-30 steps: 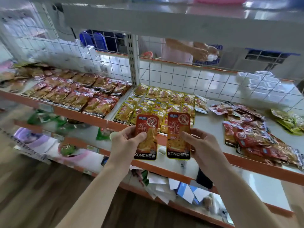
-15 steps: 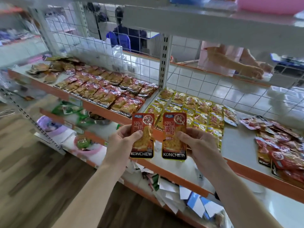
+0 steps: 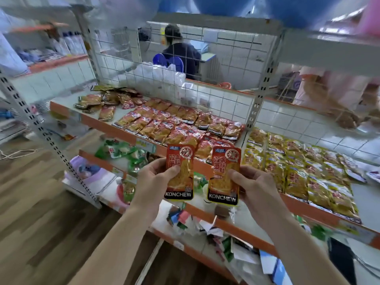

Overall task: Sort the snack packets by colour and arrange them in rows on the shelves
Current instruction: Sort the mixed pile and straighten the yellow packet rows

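Since half a second ago the grip is unchanged. My left hand (image 3: 152, 177) and right hand (image 3: 255, 186) each still pinch one red snack packet and hold the pair side by side at the same height. The view has swung left. The red rows, which were off to the left before, now sit directly behind the two packets. The loose red pile on the far right has dropped out of frame.

- Left packet (image 3: 181, 171): upright, long axis vertical, printed face toward me, KONCHEW band at the bottom.
- Right packet (image 3: 225, 175): same orientation, top leaning slightly right. A narrow gap separates it from the left packet; they do not touch.
- Left hand: thumb lies across the front of the left packet at its left edge, fingers curled behind.
- Right hand: thumb presses the front of the right packet at its right edge, fingers behind.

Both packets are held in the air in front of the orange-edged shelf (image 3: 96, 125). On that shelf the red packets (image 3: 174, 124) lie in overlapping rows, and the yellow packets (image 3: 298, 165) are in a block to their right. On the lower shelf (image 3: 205, 212), green packets (image 3: 123, 153) lie loose. A wire grid (image 3: 144, 79) backs the shelf, and behind it a person (image 3: 181, 54) sits facing away.
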